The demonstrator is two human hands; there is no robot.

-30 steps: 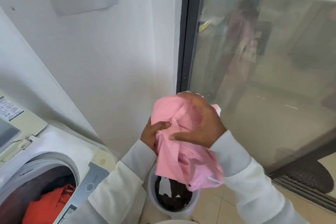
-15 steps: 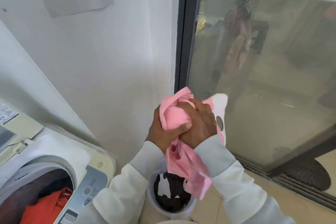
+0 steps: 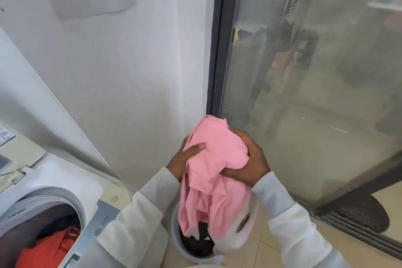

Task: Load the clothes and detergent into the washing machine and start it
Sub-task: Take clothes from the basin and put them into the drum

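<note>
1. Above the grey laundry bucket (image 3: 175,227) on the floor, left hand (image 3: 185,160) and right hand (image 3: 248,159) both grip a bunched pink garment (image 3: 215,172), fingers curled into the cloth.
2. Half a second ago the hands overlapped; now they sit apart on opposite sides of the bundle.
3. At lower left, the washing machine (image 3: 52,183) is cut off by the frame; an orange garment (image 3: 46,250) lies in its drum.
4. Dark contents of the bucket are hard to make out.

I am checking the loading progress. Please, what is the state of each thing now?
Washing machine: open, red cloth inside.
Pink garment: bunched, held above the basket.
Basket: on floor, dark clothes inside.
Left hand: grips the garment.
Right hand: grips the garment.
Glass door: partly open.
</note>
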